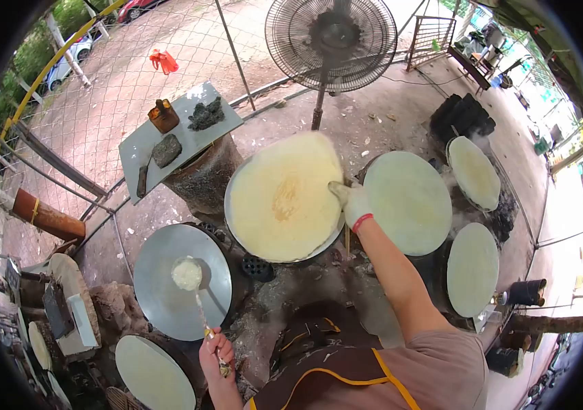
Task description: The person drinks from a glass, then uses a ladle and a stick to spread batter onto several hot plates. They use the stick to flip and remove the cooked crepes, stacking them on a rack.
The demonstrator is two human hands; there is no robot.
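Note:
My left hand grips the handle of a ladle whose bowl pours white batter onto the grey round griddle at lower left. My right hand, in a white glove with a red cuff, reaches out and holds the right edge of a large pale yellow crepe lying on the central round griddle. I wear a brown apron with yellow trim.
More round griddles with thin sheets stand to the right and at the bottom left. A standing fan is behind. A grey board with stones and a can rests on a stove. Wire fence beyond.

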